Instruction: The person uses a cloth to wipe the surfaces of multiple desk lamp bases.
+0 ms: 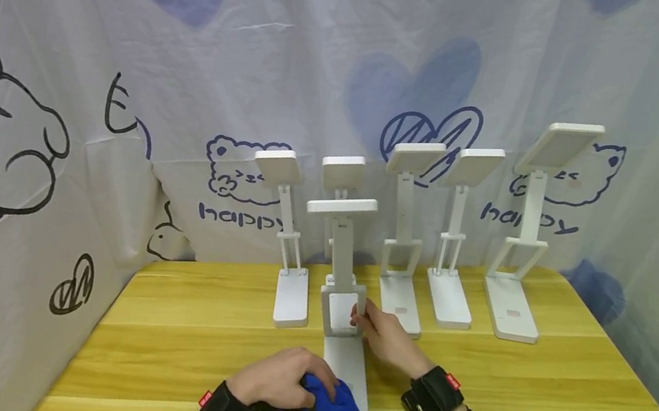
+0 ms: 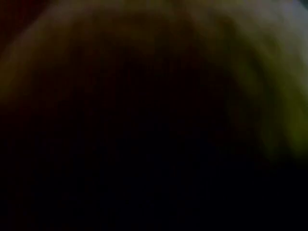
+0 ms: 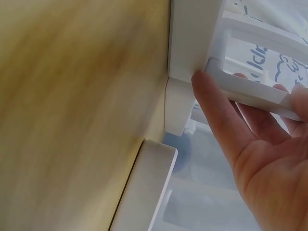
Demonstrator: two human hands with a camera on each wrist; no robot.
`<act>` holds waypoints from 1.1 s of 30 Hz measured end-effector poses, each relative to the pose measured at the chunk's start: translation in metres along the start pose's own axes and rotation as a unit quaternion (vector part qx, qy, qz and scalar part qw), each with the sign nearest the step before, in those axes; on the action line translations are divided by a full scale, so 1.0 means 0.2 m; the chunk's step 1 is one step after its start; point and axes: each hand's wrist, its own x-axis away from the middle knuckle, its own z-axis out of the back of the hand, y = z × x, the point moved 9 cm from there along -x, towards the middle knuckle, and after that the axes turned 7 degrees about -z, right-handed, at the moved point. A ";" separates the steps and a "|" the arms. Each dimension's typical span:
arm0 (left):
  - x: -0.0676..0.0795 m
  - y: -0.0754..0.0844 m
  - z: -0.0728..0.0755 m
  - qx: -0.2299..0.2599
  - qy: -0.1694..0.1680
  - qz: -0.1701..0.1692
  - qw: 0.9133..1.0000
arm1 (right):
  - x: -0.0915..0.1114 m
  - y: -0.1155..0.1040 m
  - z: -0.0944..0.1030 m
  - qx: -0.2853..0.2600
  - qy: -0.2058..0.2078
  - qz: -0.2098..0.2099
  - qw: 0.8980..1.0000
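Note:
A white folding phone stand [image 1: 347, 364] stands upright at the front, its flat base on the table and its plate tilted at the top. My left hand [image 1: 281, 376] holds a bunched blue cloth [image 1: 341, 406] against the near end of that base. With its fingers and thumb, my right hand [image 1: 389, 339] grips the right side of the stand's hinged frame [image 3: 250, 91]. In the right wrist view, the fingers [image 3: 216, 108] lie along the frame's bar. The left wrist view is almost wholly dark.
Several more white phone stands are spread behind, among them one at the left [image 1: 292, 299], one right of centre [image 1: 448, 298] and a taller one at the far right [image 1: 510, 311]. The wooden table [image 1: 176, 332] backs onto a printed curtain [image 1: 295, 94].

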 end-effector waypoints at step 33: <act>-0.08 -0.12 0.08 -0.191 0.145 0.071 0.968 | 0.00 -0.02 0.00 0.000 -0.009 0.007 1.000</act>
